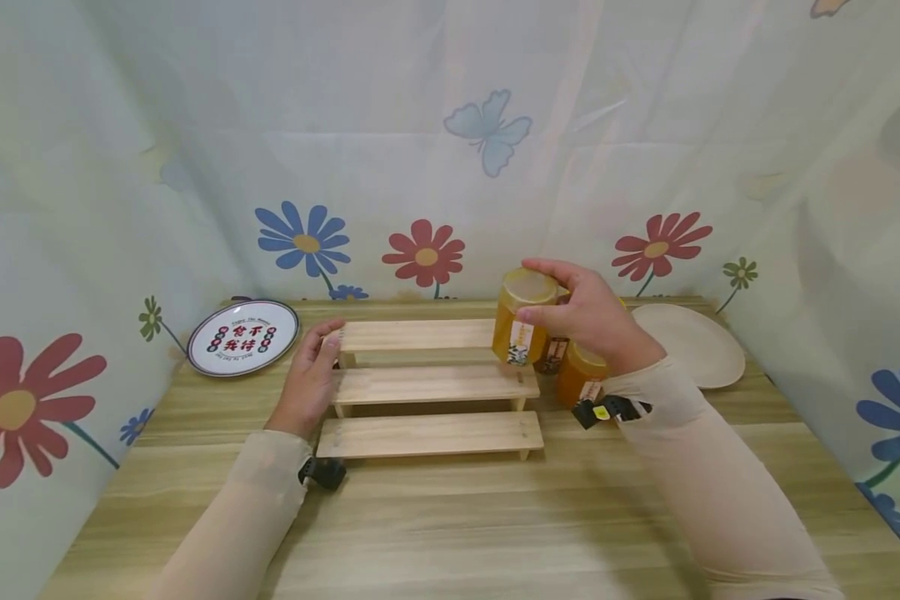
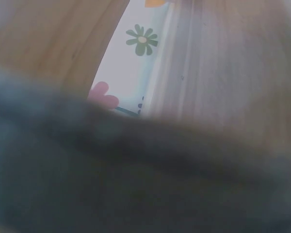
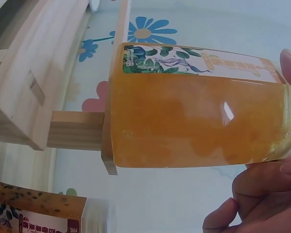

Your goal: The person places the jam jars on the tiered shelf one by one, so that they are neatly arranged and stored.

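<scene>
My right hand [image 1: 596,312] grips a jar of yellow-orange preserve [image 1: 521,321] near its lid, thumb on one side and fingers on the other. The jar stands upright at the right end of the top board of a three-step wooden rack [image 1: 431,433]. In the right wrist view, the base of the jar [image 3: 194,116] is against or very close to that board; whether it touches I cannot tell. My left hand [image 1: 311,379] holds the left end of the rack's upper board. A dark strap blurs most of the left wrist view, with the wooden boards [image 2: 223,63] above it.
Right of the rack stand an orange jar [image 1: 581,371] and a darker jar [image 1: 551,356], partly hidden behind my right hand and the held jar. A beige plate [image 1: 697,346] lies at the right; a white plate with lettering [image 1: 225,360] is at the left. Flowered cloth [image 1: 390,183] hangs behind.
</scene>
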Available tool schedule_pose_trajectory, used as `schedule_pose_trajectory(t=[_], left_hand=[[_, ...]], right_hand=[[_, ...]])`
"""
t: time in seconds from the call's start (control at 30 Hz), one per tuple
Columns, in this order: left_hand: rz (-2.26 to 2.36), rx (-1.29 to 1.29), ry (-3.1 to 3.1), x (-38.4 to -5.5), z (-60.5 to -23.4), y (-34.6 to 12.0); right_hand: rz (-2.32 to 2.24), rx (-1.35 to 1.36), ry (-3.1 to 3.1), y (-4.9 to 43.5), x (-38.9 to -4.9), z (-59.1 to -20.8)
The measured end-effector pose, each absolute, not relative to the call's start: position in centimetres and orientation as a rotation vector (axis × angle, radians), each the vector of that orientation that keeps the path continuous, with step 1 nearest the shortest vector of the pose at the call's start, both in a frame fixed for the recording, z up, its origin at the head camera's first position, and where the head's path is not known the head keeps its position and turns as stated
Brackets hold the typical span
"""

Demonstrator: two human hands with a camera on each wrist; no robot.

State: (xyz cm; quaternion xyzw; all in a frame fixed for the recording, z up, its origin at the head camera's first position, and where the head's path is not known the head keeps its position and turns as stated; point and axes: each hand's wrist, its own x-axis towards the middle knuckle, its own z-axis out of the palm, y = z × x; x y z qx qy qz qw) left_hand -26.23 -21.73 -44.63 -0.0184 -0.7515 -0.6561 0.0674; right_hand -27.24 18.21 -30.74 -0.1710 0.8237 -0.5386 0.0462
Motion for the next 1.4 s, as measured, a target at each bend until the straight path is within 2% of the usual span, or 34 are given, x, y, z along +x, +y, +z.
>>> schedule_pose_trajectory(t=[0.47,1.4], left_hand=[[-1.976,-0.057,-2.276,-26.4,-45.4,-21.9],[-1.918,-0.083,-2.287,-26.5,-44.8,-21.8]], right_hand=[[-1.657,-0.473,2.49,16.9,-28.2,-31.2],[-1.689,-0.637,2.44,12.2,-30.5,-30.9]])
